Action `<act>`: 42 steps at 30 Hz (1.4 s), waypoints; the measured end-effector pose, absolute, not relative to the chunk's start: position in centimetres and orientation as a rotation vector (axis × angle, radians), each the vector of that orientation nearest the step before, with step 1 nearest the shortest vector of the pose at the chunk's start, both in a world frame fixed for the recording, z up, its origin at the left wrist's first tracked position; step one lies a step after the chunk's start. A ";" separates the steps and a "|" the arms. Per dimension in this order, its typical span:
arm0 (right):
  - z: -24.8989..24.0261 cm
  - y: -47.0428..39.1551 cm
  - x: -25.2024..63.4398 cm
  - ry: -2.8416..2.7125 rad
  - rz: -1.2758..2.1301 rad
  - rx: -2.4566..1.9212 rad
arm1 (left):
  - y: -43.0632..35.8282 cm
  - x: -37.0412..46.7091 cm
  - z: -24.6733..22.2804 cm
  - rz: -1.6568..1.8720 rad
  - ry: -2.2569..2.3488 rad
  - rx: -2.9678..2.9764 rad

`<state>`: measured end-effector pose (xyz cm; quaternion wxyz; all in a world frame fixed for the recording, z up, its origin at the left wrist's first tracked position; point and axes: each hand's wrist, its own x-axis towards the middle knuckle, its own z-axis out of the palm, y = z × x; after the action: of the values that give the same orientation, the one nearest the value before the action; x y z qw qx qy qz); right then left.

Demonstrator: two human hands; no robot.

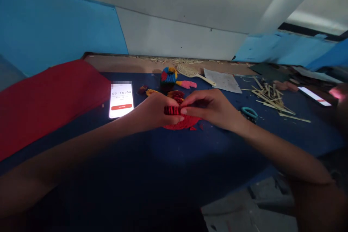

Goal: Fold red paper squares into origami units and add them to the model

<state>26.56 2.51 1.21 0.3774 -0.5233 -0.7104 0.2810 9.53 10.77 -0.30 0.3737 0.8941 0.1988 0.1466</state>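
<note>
My left hand (156,112) is closed round a red row of folded paper pieces (172,110), held between thumb and fingers. From the other side my right hand (210,108) pinches at the right end of this row, thumb against fingers. Under both hands lies a larger red folded-paper form (178,125), partly hidden by them. Small red paper bits (193,128) are scattered at its right edge. Just behind the hands sit more dark red and orange folded pieces (178,96).
A lit phone (121,101) and a red sheet (54,98) lie left. Behind are a multicoloured paper ball (169,77), a pink piece (188,84), a hairbrush (189,70) and white paper (223,81). Rightward lie teal-handled scissors (248,112), thin sticks (272,96) and another phone (315,96).
</note>
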 end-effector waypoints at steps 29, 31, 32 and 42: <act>-2.1 3.0 27.9 -0.754 1.426 -1.235 | 11.3 9.5 -0.5 0.345 0.505 2.444; -1.9 3.1 27.8 -0.753 1.443 -1.242 | 11.6 9.5 -0.5 0.361 0.459 2.442; -1.9 3.2 27.8 -0.759 1.449 -1.246 | 11.7 9.5 -0.5 0.365 0.446 2.444; -1.9 3.9 28.2 -0.964 1.343 -1.269 | 11.7 9.5 -0.6 0.399 0.496 2.401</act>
<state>28.20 3.93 -1.87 0.5046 -0.5258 -0.3994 0.5562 9.54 11.71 -0.61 0.3227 0.9149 0.1890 0.1520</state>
